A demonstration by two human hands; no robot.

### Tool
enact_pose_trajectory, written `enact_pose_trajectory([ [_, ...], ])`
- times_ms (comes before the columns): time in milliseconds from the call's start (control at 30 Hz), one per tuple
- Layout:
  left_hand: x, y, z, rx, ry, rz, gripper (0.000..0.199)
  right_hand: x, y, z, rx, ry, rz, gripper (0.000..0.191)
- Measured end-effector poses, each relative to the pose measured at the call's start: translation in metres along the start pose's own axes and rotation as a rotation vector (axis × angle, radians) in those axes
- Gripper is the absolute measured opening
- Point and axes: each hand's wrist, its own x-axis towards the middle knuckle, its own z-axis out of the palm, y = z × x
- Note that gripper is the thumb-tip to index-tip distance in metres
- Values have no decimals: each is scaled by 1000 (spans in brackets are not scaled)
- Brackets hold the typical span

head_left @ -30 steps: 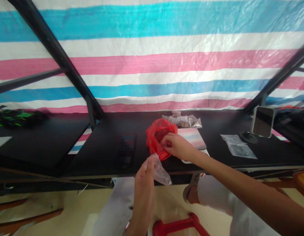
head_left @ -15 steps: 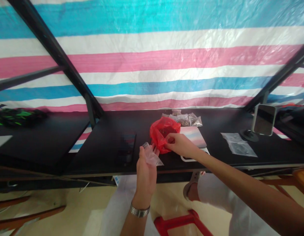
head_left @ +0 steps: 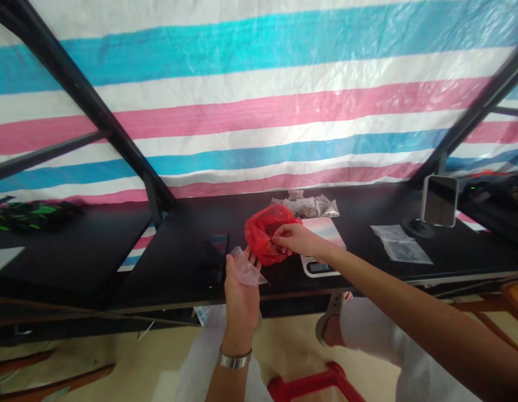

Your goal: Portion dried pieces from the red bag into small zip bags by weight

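A small clear zip bag rests in my left hand, held between the thumb and fingers; it looks flat. Just beyond it a red plastic bag sits on the black table with its mouth open, and dark small pieces show inside. My right hand reaches into that mouth with thumb and fingertips pinched together. What the pinch holds is too small to make out. Partly under my right forearm lies a white digital scale with a pale, pinkish top.
Several filled clear bags lie behind the scale. Flat empty bags are at the right, beside a phone on a stand. A dark phone-like slab lies left of my hands. Black frame bars slant up both sides.
My right hand has moved from the red bag's near rim into its opening, fingers pinched. The scale's display shows more now. The whole view has shifted slightly.
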Motion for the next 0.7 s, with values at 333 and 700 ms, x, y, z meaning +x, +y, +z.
enact_pose_trajectory([
  [333,3,0,2,-12,22,-43,44,1,6,-1,-151,48,-80,14],
  [700,9,-4,-16,88,-58,66,33,4,12,-8,-908,179,-272,12],
])
